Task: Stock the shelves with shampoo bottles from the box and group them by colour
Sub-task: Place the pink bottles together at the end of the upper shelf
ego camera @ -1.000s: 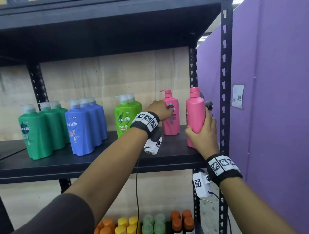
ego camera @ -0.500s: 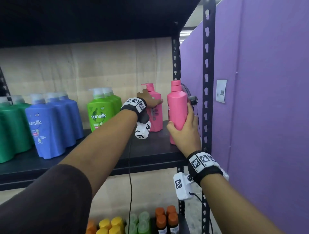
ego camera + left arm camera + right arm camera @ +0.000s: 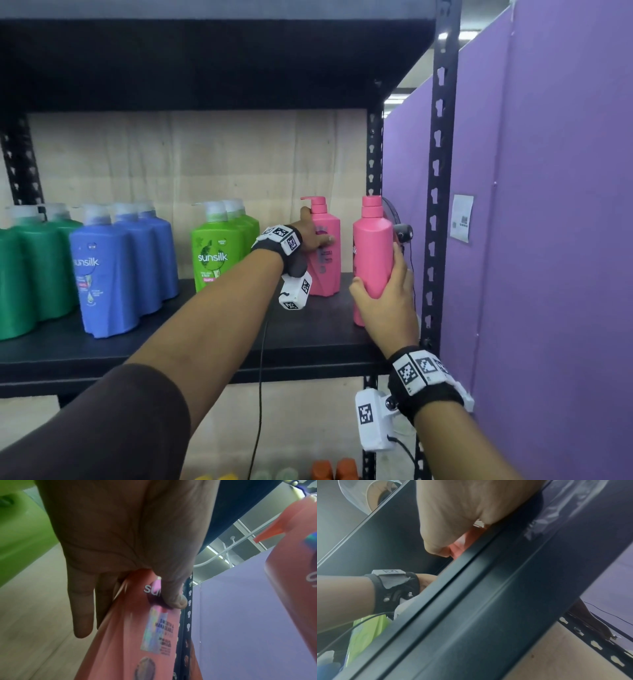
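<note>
Two pink shampoo bottles stand upright at the right end of the black shelf [image 3: 205,339]. My left hand [image 3: 313,233] grips the rear pink bottle [image 3: 327,260] near its shoulder, thumb across the label [image 3: 173,599] and fingers [image 3: 82,615] behind it. My right hand [image 3: 387,301] wraps the lower body of the front pink bottle [image 3: 371,246], which stands near the shelf's front right corner. In the right wrist view only a sliver of that pink bottle [image 3: 464,540] shows above the shelf rail [image 3: 488,601].
Light green bottles [image 3: 219,253], blue bottles [image 3: 106,270] and dark green bottles [image 3: 30,267] stand grouped to the left on the same shelf. A black upright post [image 3: 442,171] and a purple partition [image 3: 548,240] close off the right. Orange, yellow and green caps [image 3: 329,469] show below.
The view has shifted right and closer. My left hand has slid further round the rear pink bottle. My right hand keeps its hold on the front pink bottle.
</note>
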`<state>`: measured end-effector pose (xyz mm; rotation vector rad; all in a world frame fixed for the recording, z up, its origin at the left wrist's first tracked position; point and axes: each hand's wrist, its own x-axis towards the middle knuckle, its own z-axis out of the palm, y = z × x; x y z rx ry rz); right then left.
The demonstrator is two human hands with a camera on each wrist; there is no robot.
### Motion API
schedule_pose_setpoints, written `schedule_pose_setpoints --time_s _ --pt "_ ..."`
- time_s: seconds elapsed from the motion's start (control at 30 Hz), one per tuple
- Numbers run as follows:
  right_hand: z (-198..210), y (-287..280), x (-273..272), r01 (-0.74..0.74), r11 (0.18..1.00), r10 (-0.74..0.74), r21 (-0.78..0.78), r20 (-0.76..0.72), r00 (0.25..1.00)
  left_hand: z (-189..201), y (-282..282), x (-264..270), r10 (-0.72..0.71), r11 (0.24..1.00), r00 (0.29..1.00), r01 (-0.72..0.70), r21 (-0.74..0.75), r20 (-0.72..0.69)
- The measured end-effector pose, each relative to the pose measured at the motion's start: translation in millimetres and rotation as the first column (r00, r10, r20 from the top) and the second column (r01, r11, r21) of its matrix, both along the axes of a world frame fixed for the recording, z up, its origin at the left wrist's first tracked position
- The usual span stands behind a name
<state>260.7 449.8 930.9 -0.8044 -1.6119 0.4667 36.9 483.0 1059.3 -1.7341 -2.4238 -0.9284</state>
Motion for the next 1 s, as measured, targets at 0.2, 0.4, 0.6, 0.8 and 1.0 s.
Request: schedule_pose_setpoints --time_s 0.2,0.4,0.6,0.8,1.0 --pt "3 -3 1 -0.008 1.000 0.008 0.004 0.005 1.000 5 -17 7 -0.014 0.999 0.998 0.011 -0.050 -0.058" --pt "5 -7 4 -0.026 1.000 0.026 -0.015 0.012 1.000 7 -34 14 -0.010 0.996 0.994 0.001 -0.085 -0.107" --pt "7 -8 5 -0.037 0.999 0.037 -0.032 -0.001 0.999 7 -42 14 -0.009 0.995 0.990 -0.005 -0.101 -0.141" --pt "5 -5 5 -0.067 0.997 0.066 -0.030 -0.028 0.997 2 -42 15 -0.017 0.998 0.995 0.010 -0.066 -0.097" --pt "4 1 7 -0.117 0.991 0.113 -0.062 -0.058 0.992 0 -45 18 -0.025 0.999 0.999 0.024 -0.041 -0.021"
